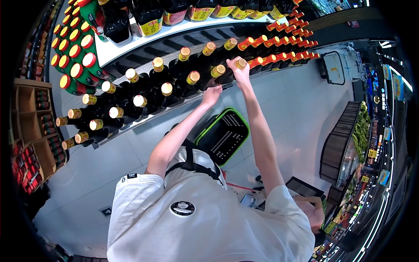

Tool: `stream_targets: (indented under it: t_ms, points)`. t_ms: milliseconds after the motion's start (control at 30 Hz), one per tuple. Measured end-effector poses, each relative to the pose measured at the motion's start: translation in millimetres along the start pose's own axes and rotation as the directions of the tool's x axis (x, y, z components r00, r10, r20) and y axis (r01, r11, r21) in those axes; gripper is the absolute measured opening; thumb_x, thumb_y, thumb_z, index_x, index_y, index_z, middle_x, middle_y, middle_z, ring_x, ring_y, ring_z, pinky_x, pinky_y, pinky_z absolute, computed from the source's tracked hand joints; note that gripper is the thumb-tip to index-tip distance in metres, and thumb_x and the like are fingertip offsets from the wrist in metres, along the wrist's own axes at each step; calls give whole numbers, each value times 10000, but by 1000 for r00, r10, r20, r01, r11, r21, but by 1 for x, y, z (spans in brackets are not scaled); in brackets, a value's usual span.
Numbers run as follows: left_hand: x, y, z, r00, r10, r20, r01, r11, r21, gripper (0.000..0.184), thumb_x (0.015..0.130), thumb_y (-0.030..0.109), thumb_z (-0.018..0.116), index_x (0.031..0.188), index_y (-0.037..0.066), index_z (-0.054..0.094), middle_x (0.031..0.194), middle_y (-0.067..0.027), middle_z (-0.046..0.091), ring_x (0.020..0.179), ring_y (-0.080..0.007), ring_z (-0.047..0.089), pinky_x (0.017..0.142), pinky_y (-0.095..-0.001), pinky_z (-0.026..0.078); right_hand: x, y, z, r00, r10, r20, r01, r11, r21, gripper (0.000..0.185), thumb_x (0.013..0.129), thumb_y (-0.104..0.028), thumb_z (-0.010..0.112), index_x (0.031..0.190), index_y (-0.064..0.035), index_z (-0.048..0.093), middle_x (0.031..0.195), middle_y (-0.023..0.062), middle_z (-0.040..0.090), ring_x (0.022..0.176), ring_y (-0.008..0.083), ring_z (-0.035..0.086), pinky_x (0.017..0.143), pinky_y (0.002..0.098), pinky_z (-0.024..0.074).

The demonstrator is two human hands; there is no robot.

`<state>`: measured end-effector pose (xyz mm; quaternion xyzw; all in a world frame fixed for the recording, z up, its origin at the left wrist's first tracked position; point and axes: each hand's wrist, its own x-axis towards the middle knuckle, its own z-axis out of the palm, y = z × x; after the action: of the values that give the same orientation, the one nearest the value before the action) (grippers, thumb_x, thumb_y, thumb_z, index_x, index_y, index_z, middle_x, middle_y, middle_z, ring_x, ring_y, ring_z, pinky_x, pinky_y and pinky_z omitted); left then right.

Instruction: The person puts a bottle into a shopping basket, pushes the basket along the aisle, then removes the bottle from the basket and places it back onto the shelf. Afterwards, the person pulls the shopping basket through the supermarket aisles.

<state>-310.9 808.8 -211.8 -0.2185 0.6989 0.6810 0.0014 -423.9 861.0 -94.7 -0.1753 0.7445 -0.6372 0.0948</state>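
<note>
Head view: outstretched right grip (240, 75) clasps a bottle (240, 64).

The right hand (239, 74) hides part of the bottle (240, 63) it holds. The top edge cuts off some big bottles (147, 13). The white shirt (205, 231) covers part of another person (310, 213). Words on the yellow sign (372, 153) are too small to read.

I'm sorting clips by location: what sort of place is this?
Most likely a supermarket or grocery store: there are rows of matching capped bottles, a green-rimmed shopping basket by the person, and a display of leafy greens off to the right.
</note>
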Motion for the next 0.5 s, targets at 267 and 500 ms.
stream_targets:
  t_ms: [267,500]
  points:
    - [-4,6,-5,998,29,51,-29,1000,6,305,826,218,503,1060,33,565,995,-122,607,944,-170,567,821,-257,401,-6,5,-6,1000,12,20,-11,1000,-17,174,717,-80,662,639,-33,513,623,-5,538,595,57,480,576,209,402]
    - [-1,0,-3,995,33,96,-29,999,-43,315,822,136,464,1105,10,526,1058,-122,579,987,-179,549,860,-258,394,-8,7,-4,1000,17,-18,-17,1000,-2,175,708,-77,676,646,-26,520,652,3,549,626,66,503,618,212,416]
